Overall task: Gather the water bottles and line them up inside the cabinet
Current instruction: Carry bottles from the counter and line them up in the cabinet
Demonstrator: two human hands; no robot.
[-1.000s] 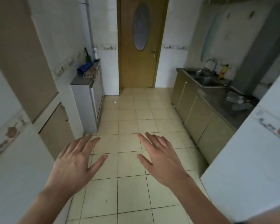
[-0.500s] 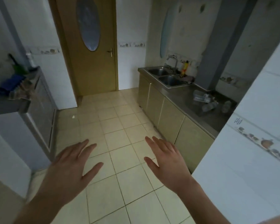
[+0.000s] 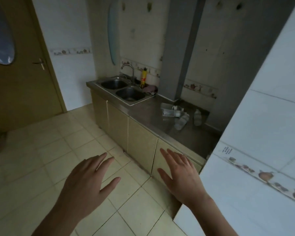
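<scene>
Several clear plastic water bottles lie on their sides on the dark counter (image 3: 191, 140): one bottle (image 3: 170, 113), another (image 3: 181, 121) and a third (image 3: 197, 117) farther right. Beige cabinet doors (image 3: 141, 147) under the counter are closed. My left hand (image 3: 89, 183) is held out flat over the floor tiles, fingers apart, empty. My right hand (image 3: 180, 174) is spread in front of the nearest cabinet door, also empty, well short of the bottles.
A double steel sink (image 3: 124, 90) with a tap and a yellow spray can (image 3: 144, 77) sits at the counter's far end. A white tiled wall corner (image 3: 255, 167) juts in on the right. A brown door (image 3: 19, 74) stands at the left.
The view has swung right and moved closer to the counter, so the bottles and cabinet doors are nearer. Both hands stay spread and empty in front of me.
</scene>
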